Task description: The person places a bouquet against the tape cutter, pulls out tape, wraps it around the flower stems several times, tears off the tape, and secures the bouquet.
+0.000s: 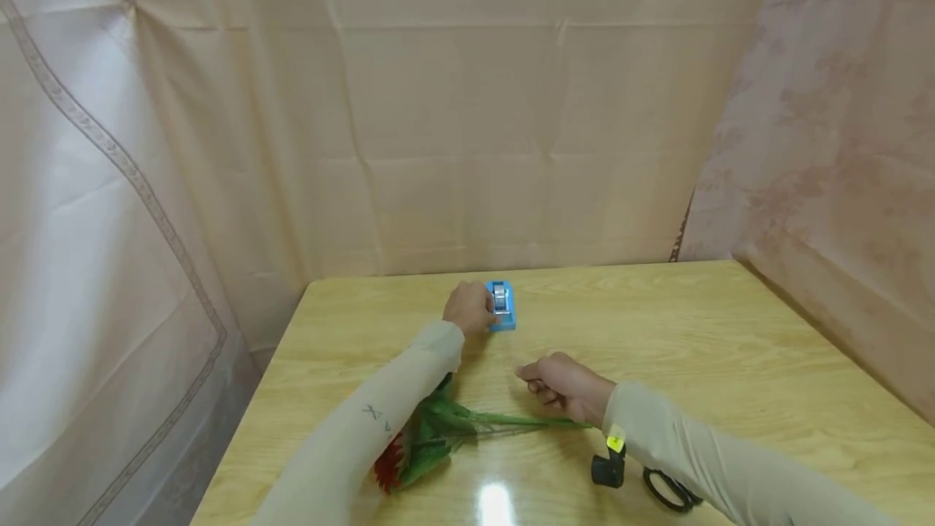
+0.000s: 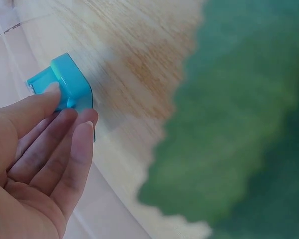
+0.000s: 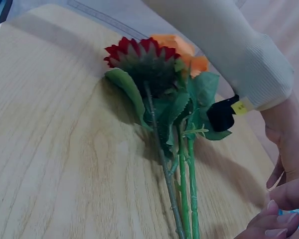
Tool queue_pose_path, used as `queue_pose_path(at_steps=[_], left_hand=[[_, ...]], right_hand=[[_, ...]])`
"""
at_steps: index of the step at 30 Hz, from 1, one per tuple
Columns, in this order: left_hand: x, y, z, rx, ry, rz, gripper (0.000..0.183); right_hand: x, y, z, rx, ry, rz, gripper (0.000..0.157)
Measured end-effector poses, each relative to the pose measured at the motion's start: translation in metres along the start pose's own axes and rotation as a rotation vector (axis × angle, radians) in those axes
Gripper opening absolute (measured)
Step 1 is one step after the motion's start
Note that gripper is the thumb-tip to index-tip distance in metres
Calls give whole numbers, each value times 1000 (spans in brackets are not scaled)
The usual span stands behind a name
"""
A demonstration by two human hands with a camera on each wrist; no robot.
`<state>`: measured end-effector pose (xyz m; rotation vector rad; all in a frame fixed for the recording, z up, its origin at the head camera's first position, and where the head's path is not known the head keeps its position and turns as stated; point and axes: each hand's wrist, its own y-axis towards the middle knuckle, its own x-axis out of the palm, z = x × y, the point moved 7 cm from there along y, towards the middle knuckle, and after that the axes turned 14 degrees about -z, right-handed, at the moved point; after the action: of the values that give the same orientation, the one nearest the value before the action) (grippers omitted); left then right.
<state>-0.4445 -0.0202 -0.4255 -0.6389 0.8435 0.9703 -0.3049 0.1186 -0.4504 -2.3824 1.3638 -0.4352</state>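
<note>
Near the table's far edge, my left hand (image 1: 469, 308) grips a blue tape dispenser (image 1: 505, 321) by its side, thumb on top in the left wrist view. A roll of tape (image 1: 500, 296) sits in it. Closer to me, my right hand (image 1: 568, 388) has thumb and index finger pinched together on the end of a faint clear strip of tape (image 1: 512, 345) running from the dispenser. Artificial flowers, one red (image 3: 134, 52) and one orange (image 3: 175, 46), lie with green leaves and stems (image 1: 504, 419) between my arms. My left sleeve partly covers the blooms in the head view.
Black-handled scissors (image 1: 666, 490) lie partly under my right forearm. A small black camera (image 1: 608, 469) with a yellow sticker hangs at my right wrist. Cloth curtains (image 1: 511, 144) surround the wooden table (image 1: 694, 331) at the back and sides.
</note>
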Motion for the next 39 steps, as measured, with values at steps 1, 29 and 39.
queue_pose_path(at_steps=[1,29,39], left_hand=[[0,-1,0,-6,-3,-3,21],[-3,1,4,-16,51,-2,29],[-3,-1,3,-32,35,-27,26]], right_hand=[[0,-1,1,3,11,-5,24],[6,-11,5,-6,95,-15,22],[11,-17,2,-1,68,-48,23]])
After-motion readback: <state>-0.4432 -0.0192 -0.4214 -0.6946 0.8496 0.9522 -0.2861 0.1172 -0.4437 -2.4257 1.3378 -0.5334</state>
